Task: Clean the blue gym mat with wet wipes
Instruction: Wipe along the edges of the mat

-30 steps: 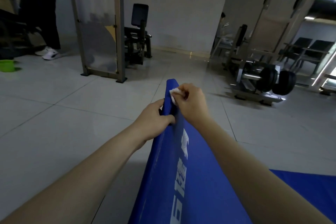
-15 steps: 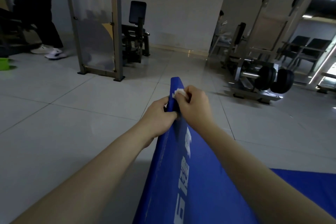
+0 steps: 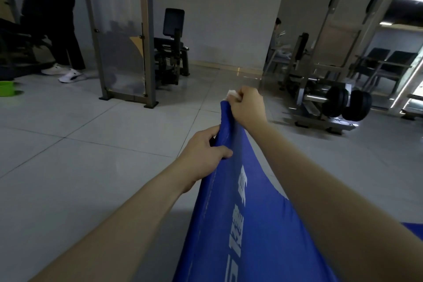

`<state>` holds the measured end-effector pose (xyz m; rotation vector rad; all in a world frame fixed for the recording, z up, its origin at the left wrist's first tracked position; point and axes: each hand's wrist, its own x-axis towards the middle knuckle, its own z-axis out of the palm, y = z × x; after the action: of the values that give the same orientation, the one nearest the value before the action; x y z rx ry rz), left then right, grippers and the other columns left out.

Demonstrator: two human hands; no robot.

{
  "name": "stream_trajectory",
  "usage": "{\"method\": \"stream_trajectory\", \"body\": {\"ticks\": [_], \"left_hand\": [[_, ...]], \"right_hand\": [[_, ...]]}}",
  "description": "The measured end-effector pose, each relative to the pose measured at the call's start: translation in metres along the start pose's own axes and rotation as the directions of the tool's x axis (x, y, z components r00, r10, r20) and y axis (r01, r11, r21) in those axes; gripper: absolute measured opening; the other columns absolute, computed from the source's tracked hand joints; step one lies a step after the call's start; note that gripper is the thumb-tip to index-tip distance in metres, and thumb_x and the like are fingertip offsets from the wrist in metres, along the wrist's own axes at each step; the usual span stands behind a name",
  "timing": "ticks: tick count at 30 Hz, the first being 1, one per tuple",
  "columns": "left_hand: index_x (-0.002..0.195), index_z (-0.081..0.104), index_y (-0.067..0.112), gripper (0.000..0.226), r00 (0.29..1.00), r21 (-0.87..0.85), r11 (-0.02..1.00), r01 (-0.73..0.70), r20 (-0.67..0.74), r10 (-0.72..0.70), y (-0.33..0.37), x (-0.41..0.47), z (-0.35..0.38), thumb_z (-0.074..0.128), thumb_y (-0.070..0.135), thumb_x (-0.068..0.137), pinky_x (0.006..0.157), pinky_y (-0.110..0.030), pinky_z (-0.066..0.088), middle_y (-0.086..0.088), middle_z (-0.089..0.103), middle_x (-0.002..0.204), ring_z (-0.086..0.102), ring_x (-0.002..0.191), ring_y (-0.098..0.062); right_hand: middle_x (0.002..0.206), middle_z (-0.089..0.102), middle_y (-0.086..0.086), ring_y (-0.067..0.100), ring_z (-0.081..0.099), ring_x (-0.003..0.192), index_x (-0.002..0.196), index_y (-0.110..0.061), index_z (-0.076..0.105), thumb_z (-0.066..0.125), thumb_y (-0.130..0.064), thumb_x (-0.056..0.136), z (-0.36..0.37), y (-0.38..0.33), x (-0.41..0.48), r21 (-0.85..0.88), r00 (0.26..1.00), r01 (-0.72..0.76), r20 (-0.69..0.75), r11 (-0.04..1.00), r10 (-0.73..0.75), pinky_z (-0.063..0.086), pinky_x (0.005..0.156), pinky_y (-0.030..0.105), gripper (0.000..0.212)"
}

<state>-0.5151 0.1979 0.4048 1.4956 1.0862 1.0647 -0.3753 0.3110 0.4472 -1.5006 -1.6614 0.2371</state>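
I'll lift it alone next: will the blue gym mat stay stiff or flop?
Probably fairly stiff: the blue gym mat stands raised with only the left hand gripping its top edge. Likely light, since the right hand merely pinches a wet wipe. Its smooth cover may slip.

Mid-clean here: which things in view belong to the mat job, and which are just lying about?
Job: blue gym mat; wet wipe, pinched by right hand; left hand gripping mat edge.
Lying about: green basin; weight plates; black chairs; exercise machine.
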Motion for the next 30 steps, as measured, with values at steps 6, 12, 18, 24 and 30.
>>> {"method": "stream_trajectory", "body": {"ticks": [6,12,18,24,30], "left_hand": [[0.111,0.069,0.031,0.032,0.998,0.046,0.999,0.007,-0.055,-0.004,-0.001,-0.002,-0.005,0.058,0.006,0.094,0.065,-0.014,0.053,0.012,0.076,0.095,0.071,0.085,0.000],[0.120,0.064,0.029,0.031,0.999,0.096,0.995,0.012,-0.046,-0.007,-0.002,-0.003,0.000,0.062,0.012,0.094,0.083,-0.034,0.059,0.005,0.073,0.104,0.071,0.095,-0.015],[0.119,0.066,0.028,0.031,1.000,0.030,1.000,0.008,-0.016,-0.007,-0.004,-0.002,0.000,0.066,0.013,0.092,0.072,-0.028,0.061,0.009,0.074,0.096,0.073,0.083,-0.011],[0.119,0.063,0.027,0.031,0.997,0.110,0.993,0.053,-0.053,-0.047,-0.011,-0.003,-0.009,0.062,0.009,0.093,0.070,-0.019,0.055,0.006,0.072,0.104,0.070,0.092,-0.009],[0.127,0.057,0.027,0.042,0.999,0.158,0.986,0.046,0.017,-0.050,-0.010,-0.007,-0.008,0.068,0.012,0.089,0.077,-0.023,0.053,0.006,0.069,0.111,0.068,0.099,-0.010]], "right_hand": [[0.062,0.056,0.001,0.013,0.053,0.057,0.074,-0.010,0.056,0.063,-0.021,0.096,-0.004,-0.011,-0.095,0.160,0.977,0.152,0.124,0.975,-0.173,0.044,0.052,0.030,0.026],[0.061,0.052,-0.004,0.009,0.048,0.055,0.070,-0.015,0.050,0.062,-0.022,0.097,-0.002,-0.001,-0.067,0.141,0.992,0.119,0.017,0.983,-0.122,0.035,0.048,0.018,0.030],[0.065,0.051,-0.005,0.011,0.050,0.061,0.069,-0.023,0.045,0.063,-0.026,0.098,0.003,0.003,-0.010,0.079,1.000,0.005,0.003,0.997,-0.005,0.037,0.056,0.027,0.035],[0.069,0.062,0.000,0.014,0.057,0.063,0.084,-0.008,0.065,0.063,-0.022,0.099,0.008,0.000,-0.093,0.197,0.975,0.159,0.120,0.967,-0.185,0.048,0.059,0.026,0.021],[0.070,0.067,-0.008,0.007,0.063,0.069,0.082,-0.016,0.070,0.072,-0.022,0.093,-0.005,0.008,-0.112,0.269,0.969,0.155,0.145,0.950,-0.199,0.051,0.060,0.019,0.012]]}}
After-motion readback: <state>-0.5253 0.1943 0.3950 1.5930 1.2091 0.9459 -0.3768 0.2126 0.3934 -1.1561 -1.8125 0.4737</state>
